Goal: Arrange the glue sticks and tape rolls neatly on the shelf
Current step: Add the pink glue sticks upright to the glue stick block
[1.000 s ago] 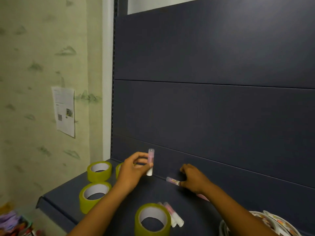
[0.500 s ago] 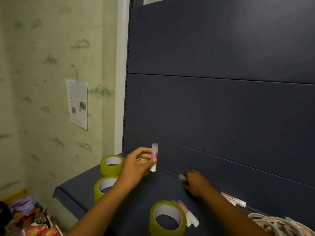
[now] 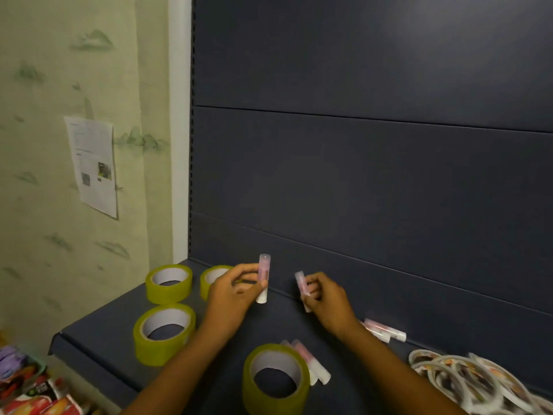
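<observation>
Currently both hands are working near the back of the shelf (image 3: 98, 333). Left hand (image 3: 232, 298) is pinching a glue stick (image 3: 263, 278) upright between thumb and fingers, base hovering at or just above the deck, hard to tell which. Right hand (image 3: 327, 301) is curling round a second glue stick (image 3: 301, 284), tilted, cap up and leaning left.

Risks as I'm reading them:
- Narrow sticks are going to topple if released before the base is sitting flat; one falling is probably knocking over the other, since they're near each other.
- Tilted stick needs righting first; setting it down at that angle is asking for a roll.
- Loose sticks lying by the back panel (image 3: 386, 329) and beside the front tape roll (image 3: 275, 378) are round, so a forearm brushing them is likely sending them rolling, maybe off the front edge.
- Three more tape rolls (image 3: 169, 283) (image 3: 214, 278) (image 3: 163, 332) are sitting left; the left wrist is passing close to the rear one.
- Pile of rings (image 3: 466, 381) at right is crowding the right elbow.
</observation>
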Tool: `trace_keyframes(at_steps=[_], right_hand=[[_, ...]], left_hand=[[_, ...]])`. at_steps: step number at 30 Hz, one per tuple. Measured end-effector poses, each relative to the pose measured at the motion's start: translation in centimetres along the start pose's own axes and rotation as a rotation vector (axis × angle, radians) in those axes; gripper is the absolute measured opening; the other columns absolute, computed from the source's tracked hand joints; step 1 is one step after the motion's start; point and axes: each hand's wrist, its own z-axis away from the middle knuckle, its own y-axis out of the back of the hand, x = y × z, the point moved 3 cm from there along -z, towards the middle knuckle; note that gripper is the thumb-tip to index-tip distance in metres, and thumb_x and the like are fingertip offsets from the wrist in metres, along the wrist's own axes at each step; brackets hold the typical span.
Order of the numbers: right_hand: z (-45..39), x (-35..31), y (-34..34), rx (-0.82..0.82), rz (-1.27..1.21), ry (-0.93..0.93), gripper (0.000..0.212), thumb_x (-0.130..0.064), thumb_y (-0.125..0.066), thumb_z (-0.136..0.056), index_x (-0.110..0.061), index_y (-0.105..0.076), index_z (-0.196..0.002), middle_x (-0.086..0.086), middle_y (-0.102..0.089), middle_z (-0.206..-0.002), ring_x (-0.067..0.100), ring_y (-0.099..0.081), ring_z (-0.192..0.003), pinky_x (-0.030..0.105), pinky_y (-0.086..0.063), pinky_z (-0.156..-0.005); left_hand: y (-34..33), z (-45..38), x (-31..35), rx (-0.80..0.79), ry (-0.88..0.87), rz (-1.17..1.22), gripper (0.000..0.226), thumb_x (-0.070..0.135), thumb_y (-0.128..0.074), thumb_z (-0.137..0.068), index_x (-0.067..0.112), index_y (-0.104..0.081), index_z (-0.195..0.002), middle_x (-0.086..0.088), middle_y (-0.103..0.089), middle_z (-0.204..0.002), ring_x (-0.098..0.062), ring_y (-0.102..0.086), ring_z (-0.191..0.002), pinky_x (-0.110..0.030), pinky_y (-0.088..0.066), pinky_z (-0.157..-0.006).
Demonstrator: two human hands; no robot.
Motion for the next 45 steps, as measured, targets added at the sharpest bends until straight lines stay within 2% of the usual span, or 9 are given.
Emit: trace_keyframes(at_steps=[8, 10, 13, 17, 25, 32, 36, 42, 45], right_hand=[[5.3, -1.8, 7.0, 0.177, -0.276, 0.098, 0.042, -0.005, -0.070, -0.086, -0.031, -0.055, -0.116, 0.002, -0.067, -0.091, 0.015, -0.068, -0.083, 0.030, -0.059, -0.072], [7.4, -2.2, 9.8, 0.211, -0.302, 0.089, 0.042, -0.006, -0.069, -0.086, -0.034, -0.056, -0.114, 0.001, -0.067, -0.093, 0.014, -0.067, -0.085, 0.036, -0.061, -0.067], [10.9, -2.5, 14.0, 0.287, -0.367, 0.103, 0.040, -0.005, -0.068, -0.087, -0.031, -0.057, -0.116, 0.002, -0.067, -0.096, 0.015, -0.066, -0.091, 0.027, -0.058, -0.064], [16.9, -1.8, 18.9, 0.369, -0.397, 0.122, 0.042, -0.003, -0.066, -0.089, -0.033, -0.059, -0.118, 0.002, -0.069, -0.098, 0.019, -0.068, -0.092, 0.031, -0.059, -0.073], [31.5, 1.4, 29.6, 0.577, -0.421, 0.069, 0.042, -0.002, -0.067, -0.089, -0.032, -0.063, -0.117, -0.004, -0.071, -0.098, 0.013, -0.068, -0.092, 0.033, -0.058, -0.081], [42.9, 4.5, 37.4, 0.737, -0.341, 0.026, 0.043, 0.002, -0.067, -0.087, -0.028, -0.065, -0.117, -0.010, -0.071, -0.106, 0.013, -0.067, -0.095, 0.023, -0.054, -0.078], [47.3, 6.0, 41.5, 0.807, -0.305, -0.009, 0.045, 0.005, -0.066, -0.086, -0.027, -0.065, -0.117, -0.005, -0.071, -0.105, 0.015, -0.068, -0.094, 0.023, -0.055, -0.078], [51.8, 9.3, 46.7, 0.913, -0.250, -0.074, 0.046, 0.003, -0.067, -0.087, -0.030, -0.065, -0.118, -0.005, -0.072, -0.104, 0.013, -0.068, -0.095, 0.025, -0.055, -0.079], [53.4, 11.4, 49.5, 0.960, -0.202, -0.100, 0.046, 0.005, -0.066, -0.086, -0.027, -0.064, -0.119, -0.004, -0.072, -0.102, 0.013, -0.068, -0.094, 0.024, -0.055, -0.078]], left_hand=[[-6.8, 3.1, 2.4, -0.094, -0.037, 0.102, 0.032, 0.001, -0.076, -0.079, 0.017, -0.066, -0.106, -0.008, -0.072, -0.092, -0.019, -0.069, -0.083, -0.033, -0.057, -0.076], [-8.7, 4.0, 3.8, -0.123, -0.066, 0.107, 0.031, 0.002, -0.076, -0.079, 0.018, -0.066, -0.104, -0.006, -0.072, -0.094, -0.019, -0.070, -0.085, -0.033, -0.058, -0.076], [-11.6, 6.2, 6.6, -0.179, -0.114, 0.112, 0.029, 0.005, -0.075, -0.082, 0.017, -0.066, -0.107, -0.004, -0.072, -0.098, -0.019, -0.070, -0.089, -0.032, -0.058, -0.076], [-16.1, 11.1, 10.1, -0.231, -0.122, 0.168, 0.030, 0.005, -0.072, -0.084, 0.017, -0.066, -0.111, -0.004, -0.072, -0.101, -0.019, -0.070, -0.092, -0.033, -0.059, -0.076], [-25.4, 23.0, 14.8, -0.324, -0.035, 0.316, 0.030, 0.004, -0.071, -0.084, 0.018, -0.069, -0.110, -0.001, -0.074, -0.098, -0.018, -0.071, -0.094, -0.032, -0.059, -0.081], [-34.7, 31.9, 18.6, -0.504, -0.033, 0.396, 0.028, 0.011, -0.070, -0.086, 0.023, -0.069, -0.112, 0.000, -0.073, -0.102, -0.014, -0.069, -0.097, -0.029, -0.057, -0.080], [-39.9, 35.5, 20.1, -0.599, -0.021, 0.437, 0.029, 0.006, -0.070, -0.085, 0.020, -0.069, -0.111, 0.000, -0.073, -0.101, -0.014, -0.069, -0.094, -0.021, -0.055, -0.077], [-47.5, 39.1, 21.3, -0.710, -0.002, 0.477, 0.029, 0.005, -0.071, -0.084, 0.022, -0.070, -0.107, -0.001, -0.073, -0.099, -0.018, -0.069, -0.091, -0.031, -0.056, -0.083], [-51.8, 40.4, 21.4, -0.748, 0.023, 0.513, 0.028, 0.003, -0.071, -0.083, 0.020, -0.070, -0.105, -0.005, -0.073, -0.098, -0.023, -0.068, -0.090, -0.027, -0.056, -0.080]])
